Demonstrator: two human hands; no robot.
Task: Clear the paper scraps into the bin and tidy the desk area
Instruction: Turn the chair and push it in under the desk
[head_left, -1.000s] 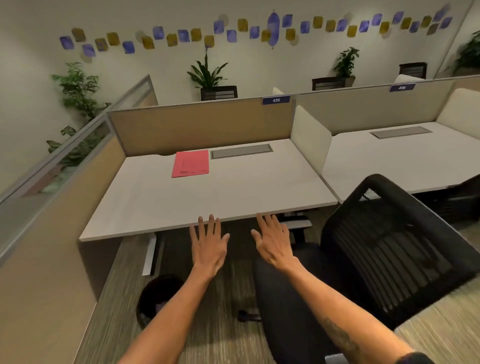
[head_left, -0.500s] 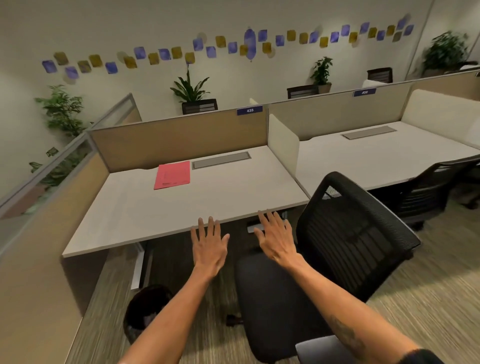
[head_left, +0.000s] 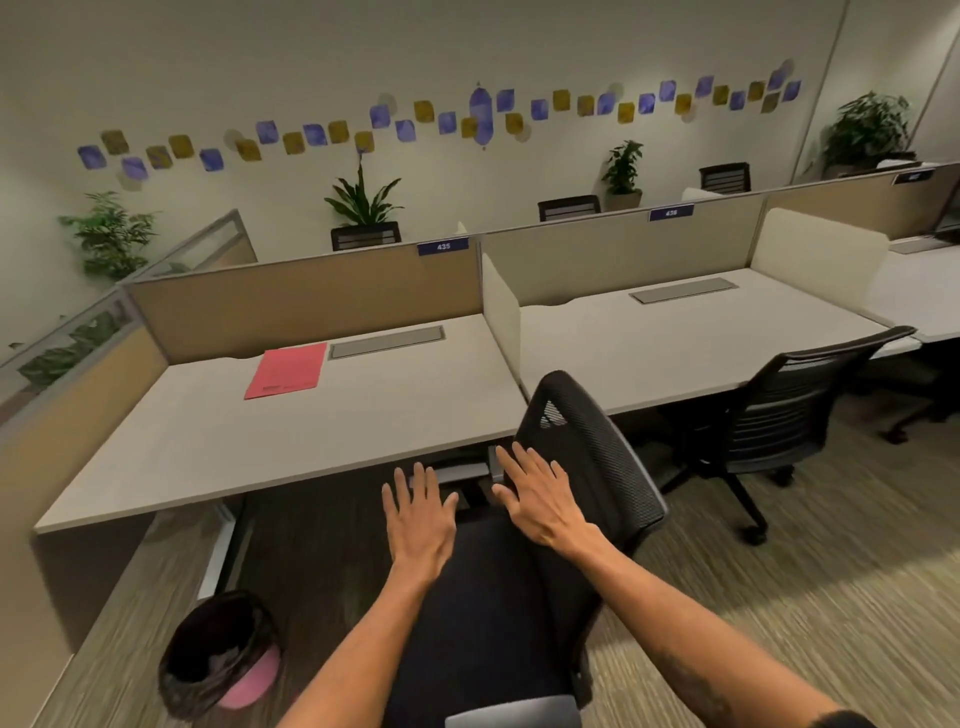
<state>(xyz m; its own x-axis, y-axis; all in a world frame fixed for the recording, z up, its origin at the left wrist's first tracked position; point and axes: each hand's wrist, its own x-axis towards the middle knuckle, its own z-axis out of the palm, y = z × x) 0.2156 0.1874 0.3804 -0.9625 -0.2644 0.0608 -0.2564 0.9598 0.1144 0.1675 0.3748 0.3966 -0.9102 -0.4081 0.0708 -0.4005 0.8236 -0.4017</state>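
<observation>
Hovering my left hand and right hand over the office chair, each grip flat, spread, empty | red folder far-left on table | bin near-left on floor, pink scrap inside | judging chair tuck-in next
</observation>
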